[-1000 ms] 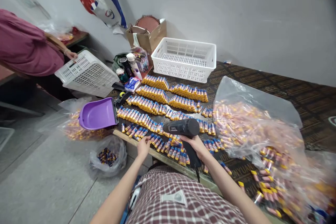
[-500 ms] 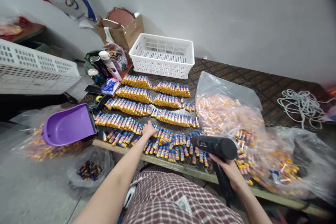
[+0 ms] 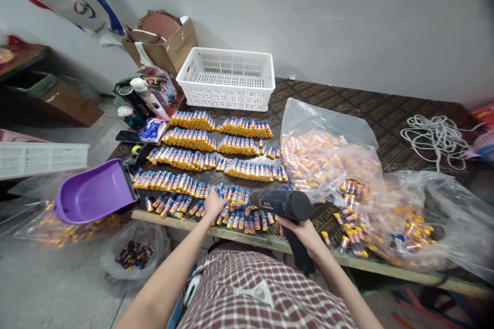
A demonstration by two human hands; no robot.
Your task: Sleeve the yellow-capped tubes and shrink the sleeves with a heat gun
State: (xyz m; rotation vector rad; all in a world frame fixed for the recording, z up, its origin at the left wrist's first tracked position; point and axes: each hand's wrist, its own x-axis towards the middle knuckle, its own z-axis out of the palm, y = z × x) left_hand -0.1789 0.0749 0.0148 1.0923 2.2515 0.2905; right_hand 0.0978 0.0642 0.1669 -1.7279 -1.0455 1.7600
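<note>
My right hand (image 3: 299, 234) is wrapped round the handle of a black hair dryer (image 3: 283, 204), its nozzle pointing left over small wrapped cylinders. At the front rows of these blue, pink and yellow cylinders (image 3: 181, 183), my left hand (image 3: 214, 201) rests with its fingertips on them; whether it grips any is too small to tell. More cylinders lie in stacked rows (image 3: 252, 169) behind both hands. A looser row (image 3: 247, 221) lies along the table's front edge, below the dryer's nozzle.
A white plastic basket (image 3: 227, 96) stands at the back of the dark table (image 3: 320, 100). Clear bags of cylinders (image 3: 328, 151) lie right, near a white cord (image 3: 436, 136). At left are bottles (image 3: 144, 100), a purple dustpan (image 3: 94, 193) and a bag of dark pieces on the floor (image 3: 135, 254).
The view has shifted. My right hand has moved the hair dryer left along the front rows, nearer my left hand. My left hand remains at the front rows.
</note>
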